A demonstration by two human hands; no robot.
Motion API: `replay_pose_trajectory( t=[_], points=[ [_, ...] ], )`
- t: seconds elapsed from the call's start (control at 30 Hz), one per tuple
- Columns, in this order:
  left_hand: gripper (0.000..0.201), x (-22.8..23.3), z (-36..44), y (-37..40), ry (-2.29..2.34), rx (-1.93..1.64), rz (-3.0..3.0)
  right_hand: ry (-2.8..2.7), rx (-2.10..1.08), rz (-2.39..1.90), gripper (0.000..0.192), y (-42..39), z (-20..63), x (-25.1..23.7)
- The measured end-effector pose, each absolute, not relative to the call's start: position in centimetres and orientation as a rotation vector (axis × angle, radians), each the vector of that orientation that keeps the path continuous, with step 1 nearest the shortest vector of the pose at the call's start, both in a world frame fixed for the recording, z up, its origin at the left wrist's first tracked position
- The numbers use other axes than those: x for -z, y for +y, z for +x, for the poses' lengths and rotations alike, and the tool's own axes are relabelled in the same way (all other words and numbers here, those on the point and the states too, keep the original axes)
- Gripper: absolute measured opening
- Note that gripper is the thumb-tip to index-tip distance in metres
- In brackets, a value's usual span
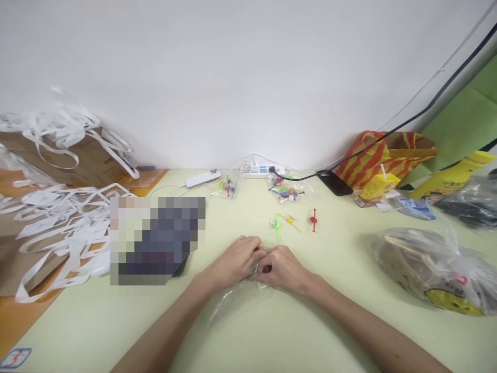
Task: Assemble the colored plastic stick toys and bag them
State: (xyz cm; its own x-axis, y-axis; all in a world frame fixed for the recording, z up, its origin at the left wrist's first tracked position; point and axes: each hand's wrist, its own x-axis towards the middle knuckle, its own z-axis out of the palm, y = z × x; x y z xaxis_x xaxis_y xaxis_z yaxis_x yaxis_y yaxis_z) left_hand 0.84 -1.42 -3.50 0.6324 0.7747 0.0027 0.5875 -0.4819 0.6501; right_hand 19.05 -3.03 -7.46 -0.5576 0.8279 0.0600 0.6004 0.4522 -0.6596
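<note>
both hands, left hand and right hand, pinch the top of a clear plastic bag on the table; 2 small toys, green and red, lie just beyond.

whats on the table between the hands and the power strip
In the head view, loose small toy pieces: a green one, a yellow one and a red one, then a clear packet of parts nearer the power strip.

A thin, clear, glossy plastic bag lies crinkled on the smooth, matt pale-green table. Beyond the bag lie small shiny plastic toy pieces. Left of it, glossy white paper strips cover matt brown cardboard.
</note>
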Motion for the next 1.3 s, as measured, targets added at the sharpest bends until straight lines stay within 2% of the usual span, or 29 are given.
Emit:
replay_pose_trajectory(
  t=[0.2,0.43,0.63,0.77,0.87,1.07,1.3],
  points=[
    [0.025,3.3,0.9,-1.4,1.066,-0.380,2.326,-2.186,-0.797,-1.429,0.038,-3.6,17.8,7.7],
    [0.022,3.7,0.8,-1.5,1.046,-0.434,2.363,-2.100,-1.105,-1.212,0.038,-2.5,21.6,6.4],
    [0.021,3.5,0.6,-1.5,1.005,-0.456,2.435,-1.964,-0.565,-1.728,0.039,-0.1,23.7,5.7],
    [0.020,2.7,-0.1,-1.1,0.990,-0.470,2.436,-2.016,-0.495,-1.850,0.025,-0.3,23.2,6.5],
    [0.021,2.2,-0.9,-0.8,0.935,-0.467,2.423,-2.002,-0.553,-1.828,0.018,-0.7,23.2,7.1],
    [0.024,1.4,-1.6,-1.0,0.857,-0.363,2.369,-1.930,-0.656,-1.715,0.015,-0.8,25.4,6.9],
    [0.016,1.6,-1.4,-1.0,0.864,-0.353,2.339,-1.985,-1.239,-1.388,0.017,-0.6,30.0,3.9]
  ],
)
